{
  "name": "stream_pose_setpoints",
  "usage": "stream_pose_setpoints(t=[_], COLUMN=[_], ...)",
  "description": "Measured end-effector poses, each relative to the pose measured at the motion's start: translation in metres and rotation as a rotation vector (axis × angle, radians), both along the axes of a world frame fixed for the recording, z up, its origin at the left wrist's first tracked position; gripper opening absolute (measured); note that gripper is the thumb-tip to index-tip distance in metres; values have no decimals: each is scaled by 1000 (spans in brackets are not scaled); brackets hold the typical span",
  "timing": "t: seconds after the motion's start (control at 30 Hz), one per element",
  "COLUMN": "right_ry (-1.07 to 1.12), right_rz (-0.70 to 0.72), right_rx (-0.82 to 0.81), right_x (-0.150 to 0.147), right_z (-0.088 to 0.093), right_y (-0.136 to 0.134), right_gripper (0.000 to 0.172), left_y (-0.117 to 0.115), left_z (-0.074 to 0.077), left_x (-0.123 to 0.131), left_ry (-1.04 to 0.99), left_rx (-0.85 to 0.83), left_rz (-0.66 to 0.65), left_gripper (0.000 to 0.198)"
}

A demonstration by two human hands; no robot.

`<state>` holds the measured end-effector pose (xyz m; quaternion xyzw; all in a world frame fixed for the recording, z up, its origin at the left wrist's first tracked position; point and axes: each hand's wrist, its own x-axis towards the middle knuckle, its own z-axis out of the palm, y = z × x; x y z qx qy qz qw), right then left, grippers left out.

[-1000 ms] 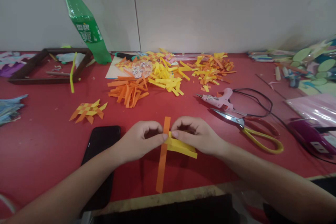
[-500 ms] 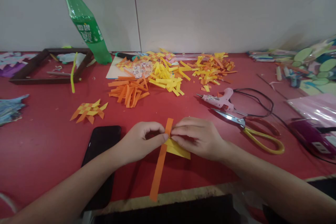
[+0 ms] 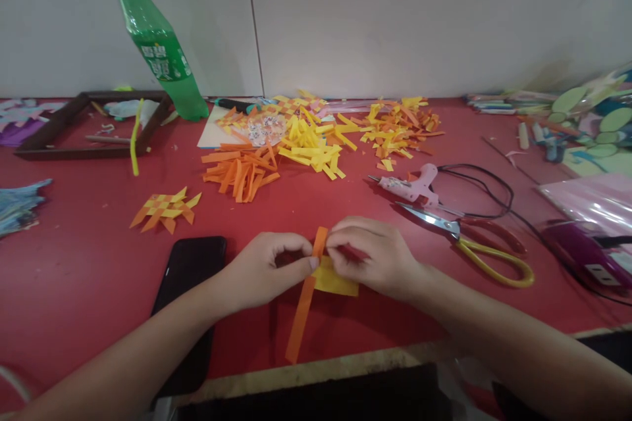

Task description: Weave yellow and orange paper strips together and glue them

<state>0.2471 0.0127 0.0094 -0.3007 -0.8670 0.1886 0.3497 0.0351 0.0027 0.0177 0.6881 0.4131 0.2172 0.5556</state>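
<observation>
My left hand [image 3: 264, 270] and my right hand [image 3: 372, 253] meet near the front of the red table [image 3: 74, 276], both pinched on crossed paper strips. A long orange strip [image 3: 302, 312] runs from between the fingertips down toward the table edge. Folded yellow strips [image 3: 336, 279] lie across it under my right fingers. Beyond the hands lie a pile of orange strips [image 3: 239, 174] and a pile of yellow strips [image 3: 311, 145]. A finished woven orange-and-yellow piece [image 3: 166, 209] rests to the left.
A black phone [image 3: 190, 276] lies beside my left forearm. To the right lie a pink glue gun [image 3: 412, 187] with its black cord and yellow-and-red scissors [image 3: 474, 247]. A green bottle [image 3: 158, 46] and a dark wooden frame [image 3: 79, 125] stand at the back left.
The orange strip has tilted, its lower end swinging left. My right fingers have shifted over the crossing, and the yellow strips have drawn in under them.
</observation>
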Motion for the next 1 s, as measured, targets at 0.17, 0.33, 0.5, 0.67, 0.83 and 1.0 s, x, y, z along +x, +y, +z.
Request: stream_pose_setpoints(t=[0.17,0.33,0.5,0.67,0.83,1.0], right_ry=[95,89,109,3,4,62], right_rz=[-213,-205,30,129,106,19], right_rx=[-39,-137,-565,-777,-753,-741], right_x=[10,14,5,-2,-4,-5], right_z=[8,12,7,1,-1,-1], right_y=[3,5,3,-2,-2,0], right_gripper=[20,21,22,43,37,38], left_y=[0,0,0,-1,-1,-2], left_z=[-1,-3,-3,-2,-3,-1], left_x=[0,-3,-1,1,-1,-2], left_ry=[1,35,60,74,72,-14], left_rx=[-39,-29,24,91,63,6], left_rz=[10,22,16,2,31,73], left_gripper=[24,27,27,24,30,32])
